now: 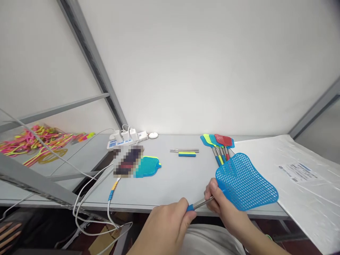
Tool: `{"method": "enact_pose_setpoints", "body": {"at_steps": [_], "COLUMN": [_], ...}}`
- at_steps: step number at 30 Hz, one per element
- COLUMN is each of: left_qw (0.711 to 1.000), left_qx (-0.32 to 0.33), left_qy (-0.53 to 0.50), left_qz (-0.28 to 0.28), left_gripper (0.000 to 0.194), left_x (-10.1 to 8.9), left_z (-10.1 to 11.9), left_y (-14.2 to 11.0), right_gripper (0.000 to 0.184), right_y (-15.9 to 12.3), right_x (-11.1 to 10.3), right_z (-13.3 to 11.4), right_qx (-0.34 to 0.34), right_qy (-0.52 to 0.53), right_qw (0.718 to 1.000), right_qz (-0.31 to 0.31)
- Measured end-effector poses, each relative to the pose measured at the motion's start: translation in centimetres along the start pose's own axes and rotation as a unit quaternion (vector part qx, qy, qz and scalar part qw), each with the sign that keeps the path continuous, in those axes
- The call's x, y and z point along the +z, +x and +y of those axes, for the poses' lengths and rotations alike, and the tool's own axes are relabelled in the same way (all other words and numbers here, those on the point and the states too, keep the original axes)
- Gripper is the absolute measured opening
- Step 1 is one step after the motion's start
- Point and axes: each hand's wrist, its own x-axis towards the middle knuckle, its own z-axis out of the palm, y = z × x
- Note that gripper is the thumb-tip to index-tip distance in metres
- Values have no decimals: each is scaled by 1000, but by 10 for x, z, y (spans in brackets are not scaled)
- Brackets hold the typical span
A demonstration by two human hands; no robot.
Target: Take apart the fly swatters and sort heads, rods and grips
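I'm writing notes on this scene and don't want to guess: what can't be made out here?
All in the head view:
- Blue swatter: most of its handle is hidden inside the left hand; the right hand covers part of its neck.
- Pixelated object: blurred by the mosaic.
- Package label: print too small to read.
- Stacked swatters: lower heads covered by upper ones.
- Tangled strands: cut off by the left edge.

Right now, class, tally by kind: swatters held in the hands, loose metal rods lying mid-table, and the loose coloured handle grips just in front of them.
Held swatter: 1 (blue)
Metal rods: 2
Handle grips: 2 (one yellow-green, one blue)
Total: 5
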Motion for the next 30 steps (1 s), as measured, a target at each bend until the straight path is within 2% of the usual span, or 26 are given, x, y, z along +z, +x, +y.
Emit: {"method": "enact_pose_setpoints", "body": {"at_steps": [4, 7, 9, 12, 16, 20, 23, 26, 28, 30], "left_qw": [999, 998, 998, 996, 989, 970, 955, 951, 950, 947], "left_qx": [-16, -15, -20, -33, -14, 23, 61, 100, 112, 117], "left_qy": [25, 27, 32, 52, 85, 127, 149, 150, 153, 166], "left_qz": [27, 47, 54, 69, 121, 204, 249, 252, 246, 248], "left_gripper": [22, 25, 26, 27, 31, 32, 27, 24, 25, 31], "left_x": [10, 13, 16, 24, 34, 26, 16, 15, 19, 20], "left_z": [8, 8, 3, -13, -37, -50, -43, -26, -13, -6], "left_y": [0, 1, -1, -13, -29, -28, -22, -15, -10, -6], "right_gripper": [58, 57, 55, 52, 50, 50, 51, 55, 57, 58], "right_y": [0, 2, 5, 12, 13, 7, -1, -9, -13, -14], "right_x": [6, 7, -2, -27, -55, -54, -39, -18, -9, -7], "right_z": [9, 2, -10, -32, -45, -33, -16, 2, 10, 11], "right_qx": [-83, -133, -156, -187, -174, -171, -116, -43, -18, -18], "right_qy": [-16, -57, -37, 69, 80, 34, -15, -24, 2, 22], "right_qw": [996, 989, 985, 970, 973, 979, 993, 997, 998, 999], "right_qz": [32, 35, 67, 139, 125, 109, 35, -55, -61, -38]}}
